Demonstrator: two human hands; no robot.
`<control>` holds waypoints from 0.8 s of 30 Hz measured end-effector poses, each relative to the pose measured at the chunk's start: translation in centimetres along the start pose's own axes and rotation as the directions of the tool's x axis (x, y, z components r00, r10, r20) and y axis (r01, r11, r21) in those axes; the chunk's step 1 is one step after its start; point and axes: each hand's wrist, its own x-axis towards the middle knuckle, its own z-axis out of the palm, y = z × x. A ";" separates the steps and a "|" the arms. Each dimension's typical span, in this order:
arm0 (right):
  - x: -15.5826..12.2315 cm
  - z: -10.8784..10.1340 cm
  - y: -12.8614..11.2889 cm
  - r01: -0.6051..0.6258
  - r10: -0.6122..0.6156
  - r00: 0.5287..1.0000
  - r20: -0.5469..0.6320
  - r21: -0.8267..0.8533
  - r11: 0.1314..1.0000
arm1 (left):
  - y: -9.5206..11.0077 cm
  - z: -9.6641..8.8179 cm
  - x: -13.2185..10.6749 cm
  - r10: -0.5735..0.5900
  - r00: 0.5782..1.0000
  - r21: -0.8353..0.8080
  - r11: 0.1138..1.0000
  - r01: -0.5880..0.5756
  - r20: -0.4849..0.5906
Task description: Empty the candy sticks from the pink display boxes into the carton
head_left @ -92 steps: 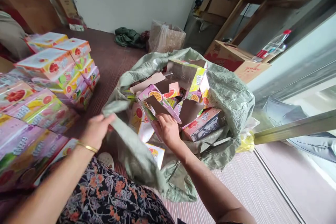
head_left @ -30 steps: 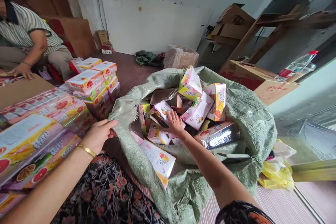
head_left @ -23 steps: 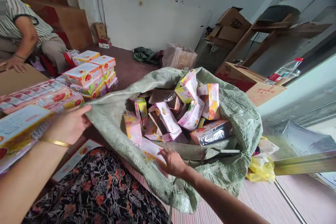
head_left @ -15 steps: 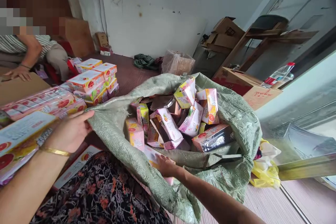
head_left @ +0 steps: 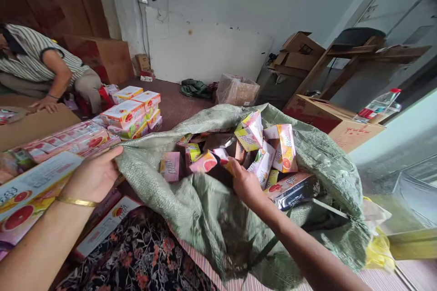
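Note:
A green woven sack (head_left: pixel 324 163) lies wide open before me, with several fruit-printed boxes (head_left: pixel 286 148) jumbled inside. My left hand (head_left: pixel 97 170) is closed on the sack's left rim and pulls it taut. Over the sack's near side reaches my right hand (head_left: pixel 244 179), its fingers curled at a fruit-printed box (head_left: pixel 205 162) with a grapefruit picture and a dark opening. The hand and the near fold of the sack hide part of that box. Beneath the right forearm, a dark-sided box (head_left: pixel 290 191) rests among the others.
Stacked fruit-printed boxes (head_left: pixel 124 113) and a long box (head_left: pixel 37 182) stand on the left. Beyond them a person in a striped top (head_left: pixel 51 54) sits by an open carton (head_left: pixel 44 125). On the right, a plastic bottle (head_left: pixel 377 105) stands on a cardboard box (head_left: pixel 358 132).
My right hand has moved up and away from me, from the near rim to the sack's middle, with a box. The sack's near side has risen. My left hand keeps its hold.

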 end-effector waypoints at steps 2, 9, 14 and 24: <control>3.2 -1.1 -1.1 0.045 -0.047 0.995 -0.083 -0.029 0.999 | -0.2 0.5 0.0 -0.009 0.999 -0.012 1.000 0.010 0.048; 15.9 -4.7 -4.7 0.040 -0.072 0.983 -0.170 -0.184 0.982 | -1.2 2.5 0.3 -0.047 0.992 0.052 0.998 0.041 0.119; 20.6 -6.6 -2.4 0.180 -0.264 0.932 -0.247 -0.318 0.931 | -0.5 3.0 2.2 -0.046 0.997 -0.012 0.999 0.047 0.066; 21.8 5.5 -1.8 0.131 -0.124 0.990 0.061 -0.141 0.981 | 0.9 -0.2 3.2 -0.162 0.984 0.202 0.964 0.174 -0.076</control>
